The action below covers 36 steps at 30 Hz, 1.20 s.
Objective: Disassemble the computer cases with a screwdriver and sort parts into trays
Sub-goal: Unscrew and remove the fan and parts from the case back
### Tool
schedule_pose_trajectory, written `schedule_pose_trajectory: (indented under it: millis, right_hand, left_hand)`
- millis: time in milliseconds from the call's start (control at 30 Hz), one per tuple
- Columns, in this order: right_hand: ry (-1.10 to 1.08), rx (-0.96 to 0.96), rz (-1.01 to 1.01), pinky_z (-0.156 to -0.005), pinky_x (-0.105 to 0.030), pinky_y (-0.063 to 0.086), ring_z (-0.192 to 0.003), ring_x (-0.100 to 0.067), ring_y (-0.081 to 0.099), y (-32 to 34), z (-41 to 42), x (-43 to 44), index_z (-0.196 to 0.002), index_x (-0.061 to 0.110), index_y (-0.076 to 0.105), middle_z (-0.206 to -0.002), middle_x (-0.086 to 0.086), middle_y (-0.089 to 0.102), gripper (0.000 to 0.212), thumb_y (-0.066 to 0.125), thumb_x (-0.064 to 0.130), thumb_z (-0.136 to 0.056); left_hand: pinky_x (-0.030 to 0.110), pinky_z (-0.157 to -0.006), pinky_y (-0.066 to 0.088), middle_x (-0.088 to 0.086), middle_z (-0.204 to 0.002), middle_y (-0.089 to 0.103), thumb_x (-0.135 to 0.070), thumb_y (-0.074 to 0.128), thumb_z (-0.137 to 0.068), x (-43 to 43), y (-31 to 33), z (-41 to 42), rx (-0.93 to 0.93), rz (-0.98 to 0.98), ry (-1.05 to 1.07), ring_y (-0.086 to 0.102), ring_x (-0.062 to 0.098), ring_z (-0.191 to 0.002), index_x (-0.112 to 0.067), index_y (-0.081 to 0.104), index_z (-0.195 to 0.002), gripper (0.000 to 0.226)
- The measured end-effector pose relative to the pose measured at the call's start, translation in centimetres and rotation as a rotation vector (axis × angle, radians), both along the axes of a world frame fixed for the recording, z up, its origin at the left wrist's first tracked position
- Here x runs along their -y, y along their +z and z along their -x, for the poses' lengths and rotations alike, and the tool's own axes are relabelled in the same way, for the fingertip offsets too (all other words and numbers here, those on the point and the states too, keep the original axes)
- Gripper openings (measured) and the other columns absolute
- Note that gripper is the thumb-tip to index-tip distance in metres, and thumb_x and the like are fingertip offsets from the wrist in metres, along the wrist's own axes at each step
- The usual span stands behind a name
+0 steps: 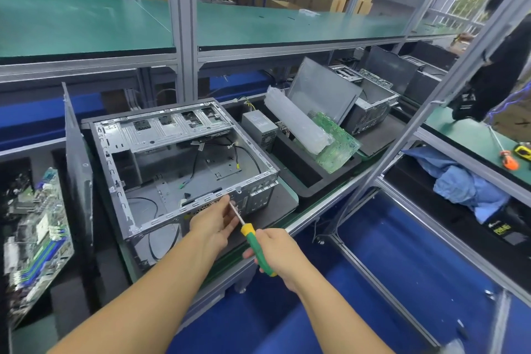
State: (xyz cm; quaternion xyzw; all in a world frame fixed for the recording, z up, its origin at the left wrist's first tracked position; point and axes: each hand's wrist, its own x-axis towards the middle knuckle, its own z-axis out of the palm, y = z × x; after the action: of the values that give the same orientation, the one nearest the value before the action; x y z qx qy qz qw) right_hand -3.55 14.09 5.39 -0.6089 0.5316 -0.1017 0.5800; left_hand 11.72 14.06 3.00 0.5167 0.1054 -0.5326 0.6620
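Observation:
An open grey computer case lies on its side on the bench, loose black cables inside it. My right hand grips the green and yellow handle of a screwdriver. Its metal shaft points up-left to the case's near rear edge. My left hand pinches the shaft near the tip, right against the case frame. A detached side panel stands upright left of the case.
A black tray to the right holds a power supply, a green circuit board and a plastic bag. A motherboard lies at far left. Another case and a person stand at the right. Blue bins sit below.

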Motion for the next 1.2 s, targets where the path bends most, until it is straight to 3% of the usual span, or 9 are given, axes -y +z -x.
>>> schedule_pose_trajectory:
  millis: [200,333,600,867,1067,1200]
  right_hand:
    - [0.027,0.001,0.125,-0.061,-0.029,0.048,-0.071,-0.014,0.057,-0.2,1.3,0.5,-0.102,0.022,0.060,-0.089,0.000,0.061,0.016,0.068,0.032,-0.091]
    - [0.079,0.016,0.098,-0.048,-0.024,0.045,-0.057,-0.009,0.055,-0.1,3.0,1.3,-0.104,0.022,0.056,-0.094,-0.004,0.059,0.018,0.065,0.029,-0.091]
    - [0.123,0.026,0.081,-0.049,-0.022,0.047,-0.058,-0.008,0.056,-1.1,3.3,3.5,-0.106,0.026,0.056,-0.103,-0.005,0.061,0.019,0.065,0.034,-0.091]
    - [0.198,0.031,0.045,-0.051,-0.025,0.049,-0.058,-0.009,0.058,-2.3,3.6,4.5,-0.106,0.024,0.057,-0.103,-0.005,0.063,0.021,0.066,0.035,-0.090]
    - [0.183,-0.012,0.006,-0.052,-0.027,0.048,-0.058,-0.010,0.056,-4.3,4.3,3.5,-0.106,0.022,0.057,-0.095,-0.003,0.062,0.021,0.065,0.034,-0.091]
    - [0.097,-0.003,-0.045,-0.050,-0.028,0.047,-0.057,-0.011,0.057,-5.9,5.3,2.1,-0.103,0.022,0.058,-0.082,0.002,0.060,0.023,0.065,0.037,-0.087]
  left_hand:
    - [0.027,-0.066,0.049,0.003,-0.077,0.063,-0.011,0.056,-0.098,0.3,0.0,0.5,-0.020,0.032,0.019,0.058,0.014,-0.068,-0.012,0.061,-0.083,0.015]
    - [0.029,-0.063,0.049,0.005,-0.073,0.056,-0.006,0.051,-0.096,0.7,0.0,1.0,-0.090,0.043,0.066,0.053,0.016,-0.064,-0.009,0.056,-0.080,0.017]
    - [0.029,-0.069,0.055,0.012,-0.088,0.063,-0.014,0.061,-0.097,2.2,0.0,1.7,-0.071,0.065,0.120,0.064,0.020,-0.080,-0.001,0.060,-0.095,0.013]
    - [0.025,-0.064,0.060,0.012,-0.087,0.070,-0.008,0.061,-0.098,0.9,-1.8,2.0,0.029,0.135,0.214,0.074,0.017,-0.072,0.001,0.066,-0.097,0.011]
    - [0.030,-0.074,0.058,0.013,-0.094,0.071,-0.010,0.060,-0.098,-0.5,-4.6,2.2,0.165,0.043,0.082,0.072,0.022,-0.082,-0.001,0.066,-0.098,0.010]
    - [0.032,-0.078,0.054,0.011,-0.098,0.071,-0.021,0.057,-0.101,-1.5,-7.0,2.7,0.107,-0.022,-0.070,0.069,0.023,-0.090,-0.004,0.064,-0.102,0.018]
